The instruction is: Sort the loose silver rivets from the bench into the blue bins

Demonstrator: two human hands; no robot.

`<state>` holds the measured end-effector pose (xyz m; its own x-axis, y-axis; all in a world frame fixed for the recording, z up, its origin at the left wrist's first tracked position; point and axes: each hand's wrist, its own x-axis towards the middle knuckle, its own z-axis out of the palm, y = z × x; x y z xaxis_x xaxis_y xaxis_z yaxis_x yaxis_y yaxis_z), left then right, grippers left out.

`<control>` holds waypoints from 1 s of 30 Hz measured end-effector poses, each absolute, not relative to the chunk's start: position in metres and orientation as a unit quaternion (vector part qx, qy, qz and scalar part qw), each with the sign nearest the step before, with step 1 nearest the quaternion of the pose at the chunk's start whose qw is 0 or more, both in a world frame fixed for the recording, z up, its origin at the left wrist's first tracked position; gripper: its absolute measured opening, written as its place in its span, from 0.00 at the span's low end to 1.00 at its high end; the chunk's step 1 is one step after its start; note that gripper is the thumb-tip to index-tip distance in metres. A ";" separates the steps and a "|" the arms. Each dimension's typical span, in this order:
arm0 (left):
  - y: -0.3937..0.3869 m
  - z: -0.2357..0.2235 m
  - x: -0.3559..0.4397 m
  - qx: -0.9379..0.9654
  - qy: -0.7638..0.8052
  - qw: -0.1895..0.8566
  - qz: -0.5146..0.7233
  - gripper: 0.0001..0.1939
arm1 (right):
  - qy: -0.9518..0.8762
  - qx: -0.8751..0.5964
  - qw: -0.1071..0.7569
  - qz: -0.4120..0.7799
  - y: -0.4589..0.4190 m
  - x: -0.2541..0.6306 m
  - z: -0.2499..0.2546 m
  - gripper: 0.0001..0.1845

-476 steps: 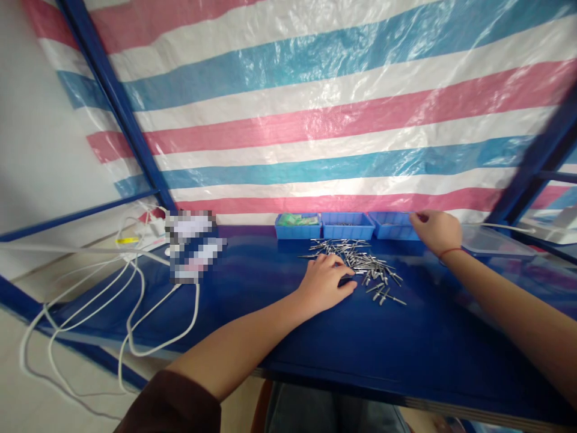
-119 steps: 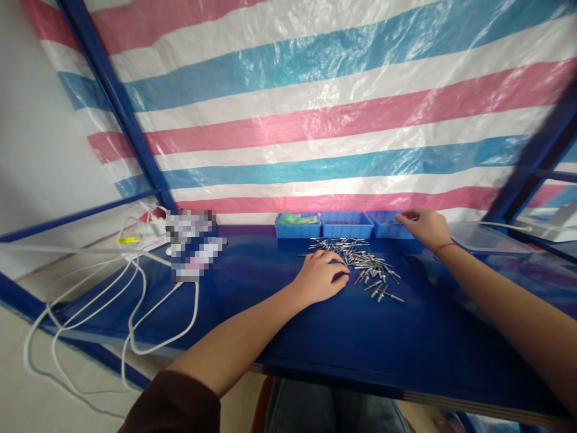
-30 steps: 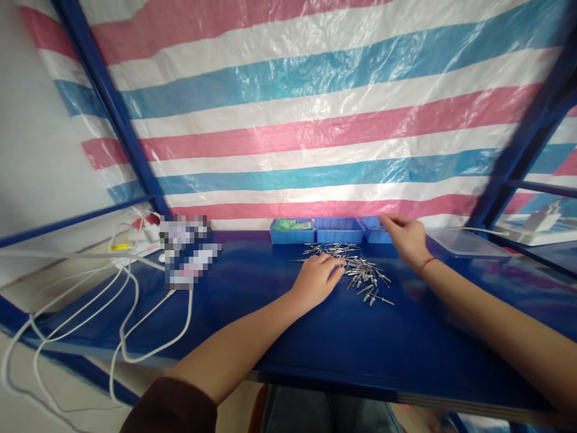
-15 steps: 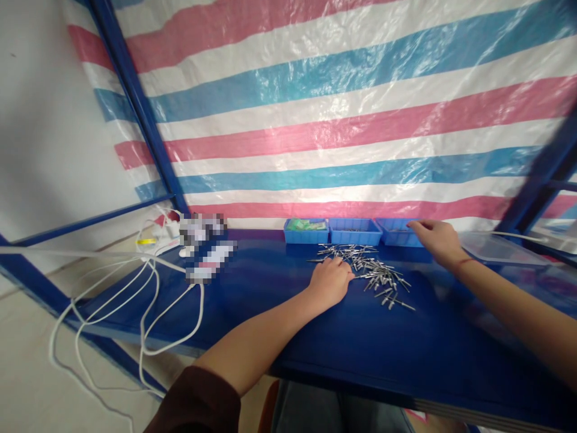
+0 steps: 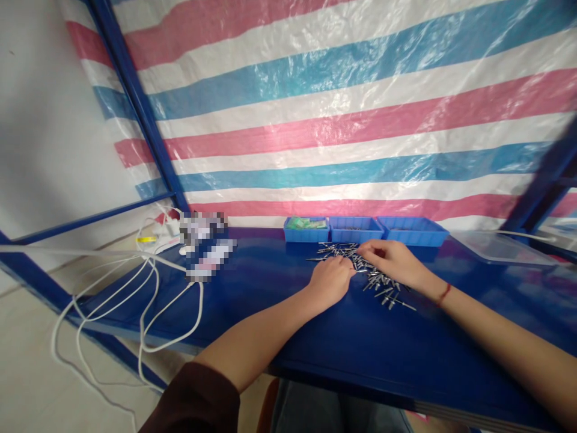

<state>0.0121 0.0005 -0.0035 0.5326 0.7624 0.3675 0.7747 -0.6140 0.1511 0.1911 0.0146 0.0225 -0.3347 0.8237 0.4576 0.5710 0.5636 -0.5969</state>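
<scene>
1. Left hand (image 5: 331, 280) curled narrowly against metal rivets (image 5: 378, 281); whether it gripped one, I couldn't tell.
2. Right hand (image 5: 394, 263) bent over them, hiding some, its hold also unclear.
3. Those rivets lay heaped on the table (image 5: 342, 343) before three blue bins (image 5: 356, 237); pixelation masked items (image 5: 210, 258) farther left.

Shiny striped tarp (image 5: 315, 135) hung across the back. Loopy white cables (image 5: 201, 308) kinda sprawled on the left, near a blue post (image 5: 137, 102).
</scene>
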 end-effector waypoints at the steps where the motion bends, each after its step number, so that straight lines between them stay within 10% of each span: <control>1: 0.001 -0.003 0.010 -0.868 -0.448 0.003 -0.213 0.11 | -0.828 -0.417 0.341 0.156 0.010 0.190 0.024 0.13; 12: 0.003 0.002 0.003 -0.813 -0.361 -0.138 -0.435 0.07 | -0.870 -0.383 0.303 0.071 -0.006 0.179 0.027 0.14; 30: -0.008 0.016 0.001 -0.736 -0.346 -0.204 -0.545 0.08 | -0.768 -0.363 0.400 0.345 -0.004 0.170 0.023 0.20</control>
